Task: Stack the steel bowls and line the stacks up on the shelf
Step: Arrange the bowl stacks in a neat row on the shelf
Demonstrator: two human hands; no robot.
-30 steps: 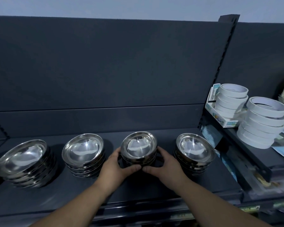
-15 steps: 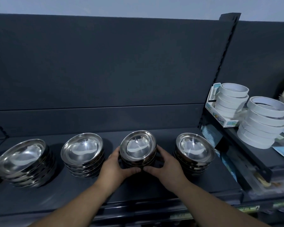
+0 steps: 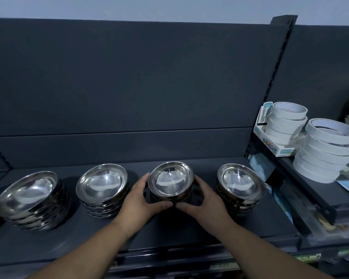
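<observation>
Dark matte shelf (image 3: 169, 234), 4 stacks of shiny round steel bowls in a row. The far-left stack (image 3: 28, 200) leans, rims fanned out. The 2nd stack (image 3: 102, 187) is tidier. The left hand (image 3: 137, 204) & right hand (image 3: 208, 204) cup the 3rd stack (image 3: 170, 181) from both sides, fingers curled round it, thumbs nearly meeting in front. The 4th stack (image 3: 241, 185) is near, tilted. White tape rolls (image 3: 326, 150) piled far right.

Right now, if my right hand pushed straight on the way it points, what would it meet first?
The third bowl stack from the left, which your right hand grips. Beyond it, probably the back panel, though depth is unclear.
</observation>
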